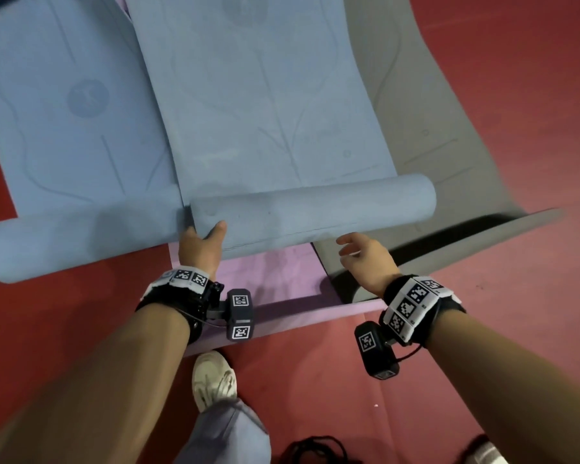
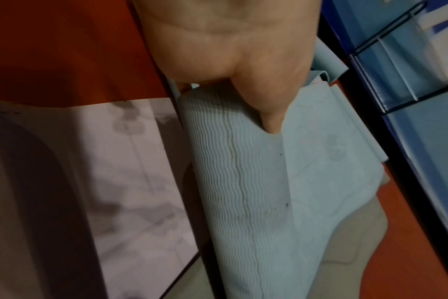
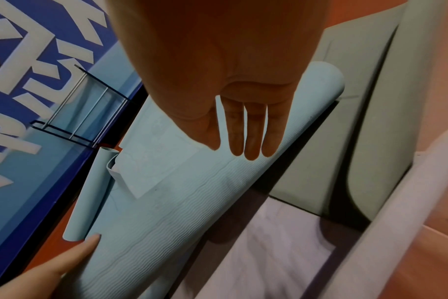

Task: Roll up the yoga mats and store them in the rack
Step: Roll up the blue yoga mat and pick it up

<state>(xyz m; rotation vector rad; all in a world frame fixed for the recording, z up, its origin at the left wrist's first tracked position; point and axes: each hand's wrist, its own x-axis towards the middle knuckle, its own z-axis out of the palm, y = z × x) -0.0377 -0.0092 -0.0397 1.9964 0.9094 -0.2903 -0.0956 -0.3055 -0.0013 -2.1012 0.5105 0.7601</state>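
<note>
A blue yoga mat lies partly rolled; its roll point(image 1: 312, 209) point(image 2: 238, 202) point(image 3: 192, 202) runs across in front of me. My left hand point(image 1: 201, 242) point(image 2: 230, 50) grips the roll's left end, thumb pressed on the ribbed surface and the other fingers hidden. My right hand point(image 1: 362, 256) point(image 3: 243, 131) is open with straight fingers, just over the roll's near side toward its right end. A second blue mat point(image 1: 74, 242), also partly rolled, lies to the left. Underneath are a purple mat point(image 1: 275, 279) and a grey mat point(image 1: 432, 128). A black wire rack point(image 3: 85, 113) point(image 2: 396, 85) stands by the blue wall.
Red floor point(image 1: 516, 95) surrounds the mats. My white shoe point(image 1: 213, 380) stands just behind the purple mat's edge, and a black cable point(image 1: 315, 450) lies near my feet. The far end of a blue mat point(image 3: 87, 198) curls up near the wall.
</note>
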